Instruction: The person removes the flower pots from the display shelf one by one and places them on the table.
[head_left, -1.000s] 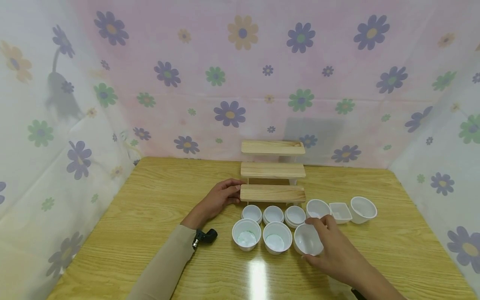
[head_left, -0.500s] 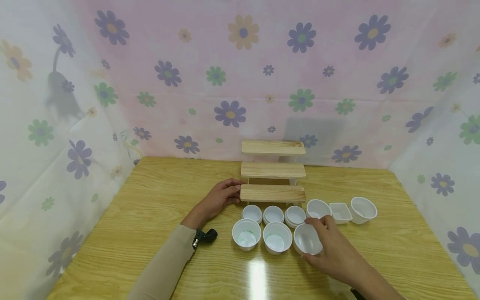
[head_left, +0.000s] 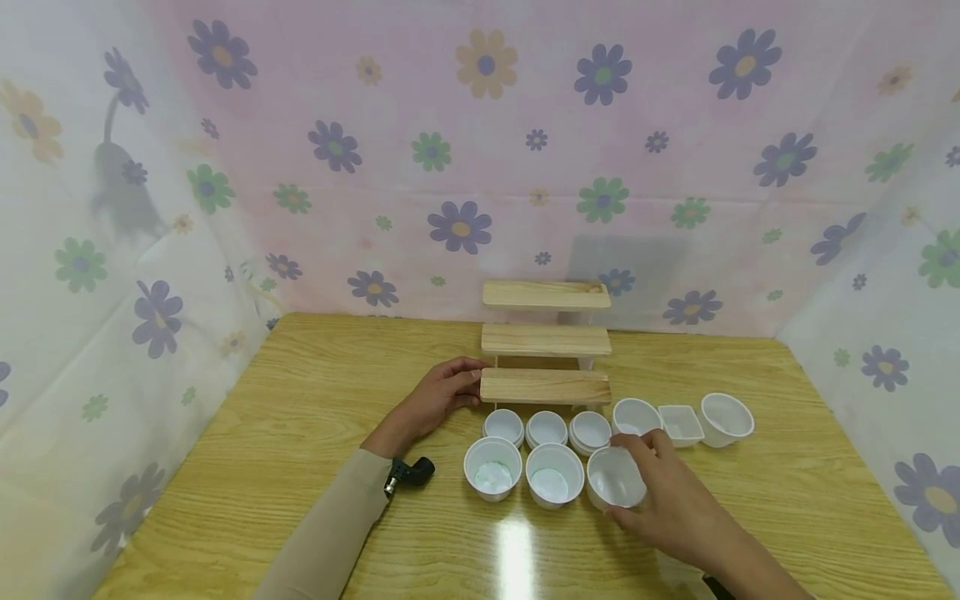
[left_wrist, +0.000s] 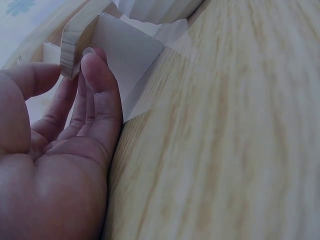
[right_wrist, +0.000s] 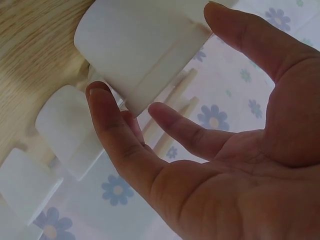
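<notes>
While our left hand [head_left: 438, 397] still rests with relaxed fingers against the wooden step shelf [head_left: 545, 387], our right hand [head_left: 663, 500] has tilted the white cup [head_left: 616, 478] it grasps slightly more upright.

White cups [head_left: 555, 475] on a yellow wood-grain table [head_left: 300, 433]; pale wooden shelf [head_left: 545, 340]; pink flowered backdrop [head_left: 480, 150].

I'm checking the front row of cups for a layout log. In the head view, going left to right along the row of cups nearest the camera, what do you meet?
Left cup → middle cup → right cup, held by the right hand.
</notes>
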